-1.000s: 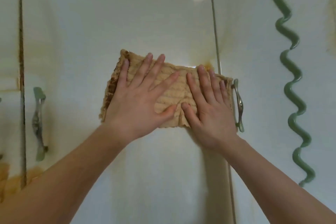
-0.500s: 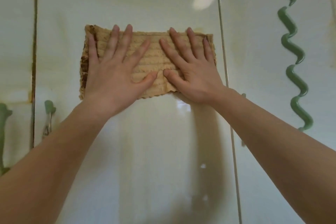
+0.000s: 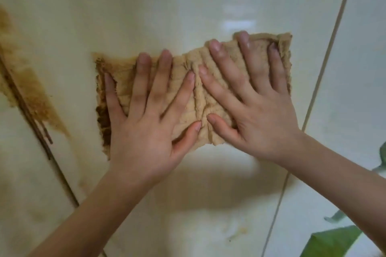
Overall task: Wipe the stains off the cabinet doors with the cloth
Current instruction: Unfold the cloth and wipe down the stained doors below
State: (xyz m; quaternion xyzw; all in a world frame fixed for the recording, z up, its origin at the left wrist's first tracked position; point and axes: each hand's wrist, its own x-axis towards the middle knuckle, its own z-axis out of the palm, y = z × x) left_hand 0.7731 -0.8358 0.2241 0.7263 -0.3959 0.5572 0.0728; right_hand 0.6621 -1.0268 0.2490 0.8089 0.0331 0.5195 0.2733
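A tan ribbed cloth (image 3: 188, 60) lies flat against the glossy cream cabinet door (image 3: 146, 6), tilted with its right end higher. Its left edge is soaked dark brown. My left hand (image 3: 144, 127) presses the left half of the cloth with the fingers spread. Beside it, thumbs almost touching, my right hand (image 3: 259, 115) presses the right half the same way. The cloth bunches into folds between the two hands. A broad brown stain (image 3: 31, 94) runs down the door's left edge along the gap, apart from the cloth.
A second door gap (image 3: 325, 81) runs diagonally just right of the cloth. A faint yellowish smear (image 3: 240, 231) marks the door low down. Green leaves (image 3: 334, 242) show at the bottom right corner. A window reflection sits at the top.
Both hands slid the cloth up the door, and it now tilts with folds in the middle. The door handles left the view and the brown stain at the left came into view.
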